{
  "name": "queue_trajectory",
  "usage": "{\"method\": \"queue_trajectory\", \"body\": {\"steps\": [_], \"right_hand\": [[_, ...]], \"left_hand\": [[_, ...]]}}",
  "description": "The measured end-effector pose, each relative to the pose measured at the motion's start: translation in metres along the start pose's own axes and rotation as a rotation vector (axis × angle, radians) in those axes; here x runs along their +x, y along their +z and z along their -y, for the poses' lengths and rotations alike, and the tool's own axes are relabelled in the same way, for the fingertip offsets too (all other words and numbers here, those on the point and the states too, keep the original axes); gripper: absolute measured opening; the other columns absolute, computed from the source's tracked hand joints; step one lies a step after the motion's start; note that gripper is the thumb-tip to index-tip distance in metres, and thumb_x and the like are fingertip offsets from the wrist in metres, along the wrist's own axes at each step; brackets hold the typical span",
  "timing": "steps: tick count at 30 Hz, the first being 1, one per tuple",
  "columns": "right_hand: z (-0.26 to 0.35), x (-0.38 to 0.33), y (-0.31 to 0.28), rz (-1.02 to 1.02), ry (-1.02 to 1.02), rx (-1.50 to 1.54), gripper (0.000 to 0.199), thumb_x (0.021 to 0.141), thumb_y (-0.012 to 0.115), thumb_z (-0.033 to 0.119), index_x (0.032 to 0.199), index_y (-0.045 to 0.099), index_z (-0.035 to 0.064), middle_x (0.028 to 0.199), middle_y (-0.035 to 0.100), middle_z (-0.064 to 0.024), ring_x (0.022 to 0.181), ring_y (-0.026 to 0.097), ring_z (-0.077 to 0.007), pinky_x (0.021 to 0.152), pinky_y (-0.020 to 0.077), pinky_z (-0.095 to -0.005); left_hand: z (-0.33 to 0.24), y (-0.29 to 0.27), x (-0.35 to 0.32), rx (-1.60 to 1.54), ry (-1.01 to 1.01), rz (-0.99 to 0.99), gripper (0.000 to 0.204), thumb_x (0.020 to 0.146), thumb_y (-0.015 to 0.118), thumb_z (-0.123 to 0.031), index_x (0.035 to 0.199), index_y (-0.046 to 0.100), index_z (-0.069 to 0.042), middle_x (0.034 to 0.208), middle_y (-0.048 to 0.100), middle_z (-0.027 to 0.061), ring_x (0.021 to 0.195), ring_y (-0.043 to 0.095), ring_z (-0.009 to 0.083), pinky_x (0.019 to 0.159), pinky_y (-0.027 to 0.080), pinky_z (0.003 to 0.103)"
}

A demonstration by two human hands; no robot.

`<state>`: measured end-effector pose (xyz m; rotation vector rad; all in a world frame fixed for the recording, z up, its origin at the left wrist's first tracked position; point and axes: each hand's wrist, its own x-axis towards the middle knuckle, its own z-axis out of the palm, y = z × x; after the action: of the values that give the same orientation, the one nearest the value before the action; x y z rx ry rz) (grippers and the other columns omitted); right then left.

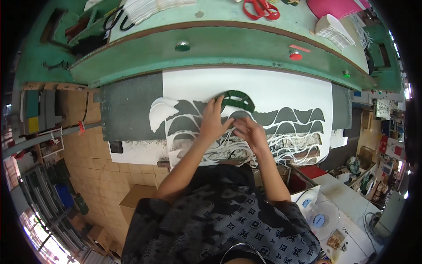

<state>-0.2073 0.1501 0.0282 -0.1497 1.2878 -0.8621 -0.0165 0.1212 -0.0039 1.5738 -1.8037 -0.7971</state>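
Note:
A curved dark green cutting die point(239, 100) with an open frame stands on a large white sheet point(272, 88). My left hand point(212, 121) is at the die's left end, fingers stretched forward and thumb out to the side; they seem to touch its edge. Just below the die hovers my right hand point(251, 133), somewhat blurred, its fingers loosely bent and apart, with nothing visible in them. Curved openings in the sheet leave thin white strips point(281, 125) hanging together in a web. Left of my left hand lies a small stack of curved white pieces point(162, 112).
A green machine beam point(140, 55) with several buttons crosses behind the sheet. On the shelf above lie red-handled scissors point(261, 9), black-handled scissors point(118, 20) and stacks of white pieces point(335, 31). The dark grey board point(132, 105) shows at left; a side table point(347, 211) stands right.

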Motion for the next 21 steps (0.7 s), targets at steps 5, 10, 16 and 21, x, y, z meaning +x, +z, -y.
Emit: {"method": "queue_trajectory", "body": {"steps": [5,10,16,21], "right_hand": [[0.024,0.013,-0.061,-0.192,-1.084,-1.140,0.075,0.080,0.088,0.030,0.142,0.057,0.0020,0.139,0.064,-0.0211,0.141,0.050,-0.0402,0.115,0.0382,-0.0620],[0.029,0.084,-0.097,-0.054,-1.213,-1.454,0.046,0.086,0.081,0.024,0.128,0.071,0.0087,0.142,0.066,-0.0056,0.144,0.047,-0.0365,0.118,0.0160,-0.0759],[0.037,0.090,-0.085,-0.010,-1.246,-1.283,0.041,0.085,0.081,0.016,0.125,0.074,0.0101,0.130,0.071,-0.0018,0.138,0.053,-0.0350,0.120,0.0170,-0.0723],[0.040,0.087,-0.087,0.000,-1.207,-1.271,0.048,0.084,0.083,0.014,0.130,0.072,0.0091,0.119,0.075,-0.0079,0.126,0.064,-0.0303,0.123,0.0174,-0.0677]], "left_hand": [[0.014,0.038,-0.005,0.172,-0.037,-0.158,0.056,0.073,0.091,-0.019,0.123,0.071,-0.003,0.096,0.073,0.0106,0.105,0.065,0.0332,0.094,0.048,0.046],[0.006,0.049,-0.005,0.131,0.029,-0.281,0.044,0.067,0.095,-0.018,0.105,0.078,-0.004,0.099,0.074,0.0100,0.099,0.065,0.0314,0.090,0.051,0.044],[0.008,0.072,-0.009,0.023,-0.107,-0.445,0.045,0.070,0.095,-0.014,0.110,0.079,-0.002,0.102,0.075,0.0160,0.092,0.070,0.0310,0.083,0.057,0.039],[0.011,0.073,-0.006,-0.051,-0.063,-0.457,0.045,0.071,0.095,-0.013,0.111,0.079,-0.001,0.102,0.074,0.0176,0.090,0.071,0.0309,0.081,0.058,0.037]]}}
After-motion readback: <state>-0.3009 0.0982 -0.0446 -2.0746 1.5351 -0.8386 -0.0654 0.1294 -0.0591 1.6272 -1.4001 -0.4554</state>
